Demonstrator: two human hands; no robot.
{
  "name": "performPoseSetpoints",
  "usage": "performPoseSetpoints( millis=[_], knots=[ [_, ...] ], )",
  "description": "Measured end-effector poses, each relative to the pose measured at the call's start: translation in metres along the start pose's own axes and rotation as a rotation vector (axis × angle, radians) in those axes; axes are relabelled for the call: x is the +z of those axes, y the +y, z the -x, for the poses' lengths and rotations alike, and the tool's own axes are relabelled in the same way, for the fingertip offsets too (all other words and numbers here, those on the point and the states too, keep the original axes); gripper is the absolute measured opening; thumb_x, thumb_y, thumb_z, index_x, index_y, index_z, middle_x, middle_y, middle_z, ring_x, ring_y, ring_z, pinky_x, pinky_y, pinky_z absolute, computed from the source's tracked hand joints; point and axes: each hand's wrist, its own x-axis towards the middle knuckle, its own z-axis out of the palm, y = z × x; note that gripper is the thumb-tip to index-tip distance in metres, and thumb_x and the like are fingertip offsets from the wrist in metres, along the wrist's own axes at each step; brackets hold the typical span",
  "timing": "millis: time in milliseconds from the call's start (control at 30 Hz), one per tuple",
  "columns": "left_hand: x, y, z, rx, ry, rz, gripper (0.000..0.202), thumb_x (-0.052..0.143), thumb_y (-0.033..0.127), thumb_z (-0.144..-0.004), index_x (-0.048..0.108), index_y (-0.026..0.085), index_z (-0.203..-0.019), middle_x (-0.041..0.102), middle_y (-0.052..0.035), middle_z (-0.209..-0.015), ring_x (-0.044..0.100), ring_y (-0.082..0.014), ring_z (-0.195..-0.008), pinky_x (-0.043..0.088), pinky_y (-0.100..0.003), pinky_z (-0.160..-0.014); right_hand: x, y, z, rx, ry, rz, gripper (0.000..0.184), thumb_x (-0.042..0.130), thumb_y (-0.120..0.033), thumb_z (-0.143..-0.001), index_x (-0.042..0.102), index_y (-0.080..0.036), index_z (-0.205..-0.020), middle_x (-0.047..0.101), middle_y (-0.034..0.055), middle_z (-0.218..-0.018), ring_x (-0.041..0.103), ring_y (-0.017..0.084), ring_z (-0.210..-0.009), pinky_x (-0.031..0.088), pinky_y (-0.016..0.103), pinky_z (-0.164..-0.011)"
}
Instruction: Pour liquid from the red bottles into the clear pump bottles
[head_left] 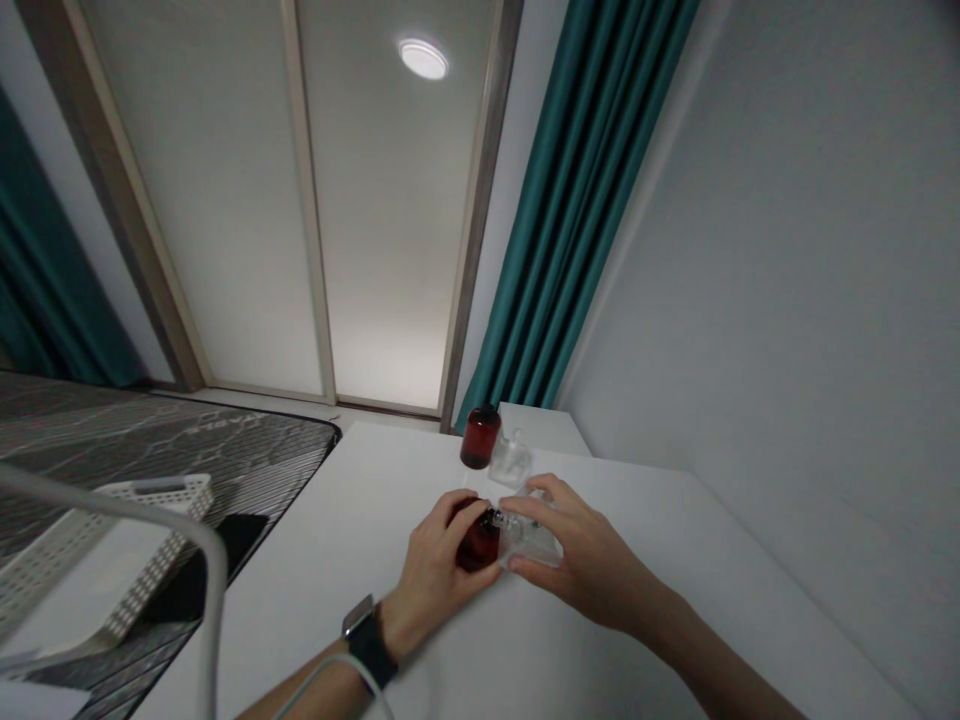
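Note:
On the white table, my left hand (450,555), with a watch (367,630) on its wrist, is wrapped round a dark red bottle (480,540). Close beside it, my right hand (566,545) grips a clear, boxy glass bottle (531,540) between thumb and fingers. The two bottles stand side by side and seem to touch. Just beyond them are a second dark red bottle (480,437) with a black top and a second clear bottle (511,459), also next to each other. Fingers hide part of both held bottles.
A white perforated basket (112,600) lies on a grey patterned surface to the left. A pale curved tube (214,600) crosses the lower left. Behind the table stand a white box-like piece (551,428), a teal curtain (577,200) and frosted door panels (390,230). A wall (810,300) rises on the right.

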Motion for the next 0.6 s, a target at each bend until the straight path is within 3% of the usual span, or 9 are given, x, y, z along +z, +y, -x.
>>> performPoseSetpoints(
  millis=[600],
  knots=[
    [0.0008,-0.0012,0.0010,-0.004,-0.001,-0.002,0.052,0.074,0.032,-0.078,0.054,0.025,-0.126,0.059,-0.0109,-0.120,0.066,-0.0257,-0.103,0.060,-0.038,-0.085,-0.0011,-0.0006,-0.0027,0.008,-0.014,0.010,0.054,0.075,-0.025,-0.079,0.059,-0.032,-0.130,0.054,0.0089,-0.130,0.057,0.028,-0.119,0.053,0.047,-0.096]
  ],
)
